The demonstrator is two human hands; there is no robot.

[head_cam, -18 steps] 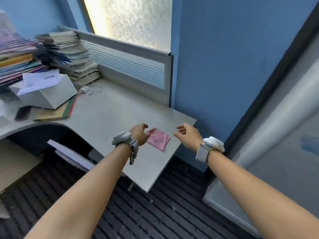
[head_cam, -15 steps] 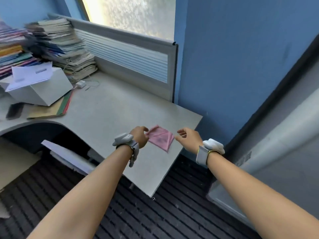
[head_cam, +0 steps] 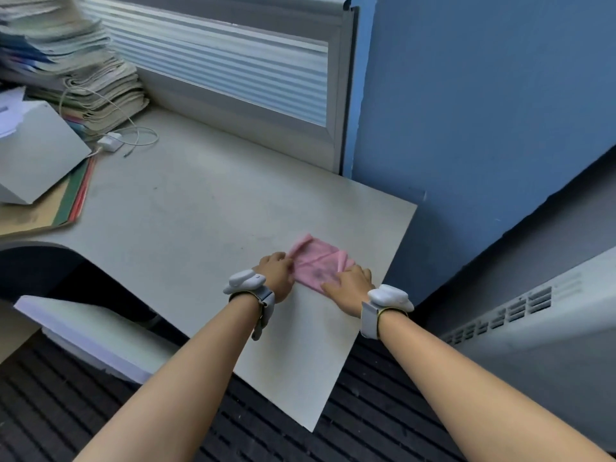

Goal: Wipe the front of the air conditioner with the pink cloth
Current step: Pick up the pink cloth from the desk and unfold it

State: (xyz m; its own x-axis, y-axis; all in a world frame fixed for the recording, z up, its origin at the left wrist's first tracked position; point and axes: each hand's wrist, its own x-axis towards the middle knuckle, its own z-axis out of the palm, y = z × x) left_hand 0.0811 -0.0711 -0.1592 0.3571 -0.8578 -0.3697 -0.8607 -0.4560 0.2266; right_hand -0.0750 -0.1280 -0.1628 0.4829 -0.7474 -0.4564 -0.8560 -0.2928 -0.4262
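The pink cloth lies folded on the grey desk near its right corner. My left hand is at the cloth's left edge with its fingers closed on the fabric. My right hand rests flat on the cloth's near right corner, fingers spread over it. The air conditioner is a light grey unit with vent slots, low at the right edge of the view, apart from both hands.
A blue wall rises behind the desk corner. A ribbed grey partition lines the desk's back. Stacked papers, a grey box, folders and a white charger with cable fill the left. A dark slatted floor lies below.
My right hand has come left and down onto the cloth. My left hand has closed on the cloth's left edge. The view has moved closer to the desk.
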